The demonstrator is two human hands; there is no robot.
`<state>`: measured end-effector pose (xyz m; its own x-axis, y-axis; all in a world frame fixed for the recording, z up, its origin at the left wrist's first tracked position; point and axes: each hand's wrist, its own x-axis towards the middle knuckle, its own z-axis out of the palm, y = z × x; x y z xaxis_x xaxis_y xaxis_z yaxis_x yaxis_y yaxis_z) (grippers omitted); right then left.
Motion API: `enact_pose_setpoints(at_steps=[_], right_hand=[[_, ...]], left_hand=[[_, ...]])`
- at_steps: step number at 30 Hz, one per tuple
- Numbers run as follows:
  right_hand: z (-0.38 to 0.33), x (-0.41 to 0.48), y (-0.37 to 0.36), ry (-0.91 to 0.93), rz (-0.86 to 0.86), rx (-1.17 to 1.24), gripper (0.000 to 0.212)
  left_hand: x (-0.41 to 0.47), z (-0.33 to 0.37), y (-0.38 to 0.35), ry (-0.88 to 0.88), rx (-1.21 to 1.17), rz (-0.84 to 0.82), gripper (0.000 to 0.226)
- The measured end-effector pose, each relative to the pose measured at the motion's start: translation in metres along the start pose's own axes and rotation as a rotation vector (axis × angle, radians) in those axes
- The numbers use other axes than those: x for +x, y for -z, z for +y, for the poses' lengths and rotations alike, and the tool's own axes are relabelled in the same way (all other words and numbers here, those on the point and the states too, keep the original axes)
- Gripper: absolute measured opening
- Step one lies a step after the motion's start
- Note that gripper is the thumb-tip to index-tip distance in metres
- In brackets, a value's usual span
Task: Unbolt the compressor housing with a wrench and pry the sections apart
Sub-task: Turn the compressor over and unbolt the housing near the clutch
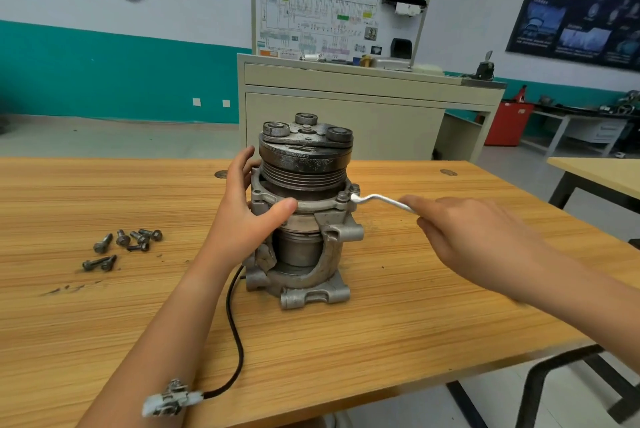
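A grey metal compressor [304,219] stands upright on the wooden table [398,306], its dark pulley and clutch plate on top. My left hand [249,205] grips the housing flange from the left, thumb across the front and fingers behind. A silver offset wrench [381,200] sits on a bolt [354,189] at the flange's right side. My right hand [467,233] holds the wrench's handle end. A second bolt [342,196] stands next to it on the flange.
Several loose bolts [123,247] lie on the table to the left. A black cable [235,334] runs from the compressor base to a white connector [171,398] at the front edge. A beige training bench [346,95] stands behind the table.
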<state>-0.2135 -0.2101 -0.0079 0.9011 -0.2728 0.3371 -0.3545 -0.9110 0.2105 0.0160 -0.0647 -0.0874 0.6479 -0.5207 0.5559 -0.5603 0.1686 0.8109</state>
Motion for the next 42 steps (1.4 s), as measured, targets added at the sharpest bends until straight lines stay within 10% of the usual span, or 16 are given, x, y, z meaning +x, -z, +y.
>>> enact_pose_setpoints(at_steps=[42], right_hand=[[-0.076,-0.013,0.024,0.005,-0.086,-0.705,0.055]], left_hand=[[0.0,0.001,0.001,0.001,0.015,-0.017,0.09]])
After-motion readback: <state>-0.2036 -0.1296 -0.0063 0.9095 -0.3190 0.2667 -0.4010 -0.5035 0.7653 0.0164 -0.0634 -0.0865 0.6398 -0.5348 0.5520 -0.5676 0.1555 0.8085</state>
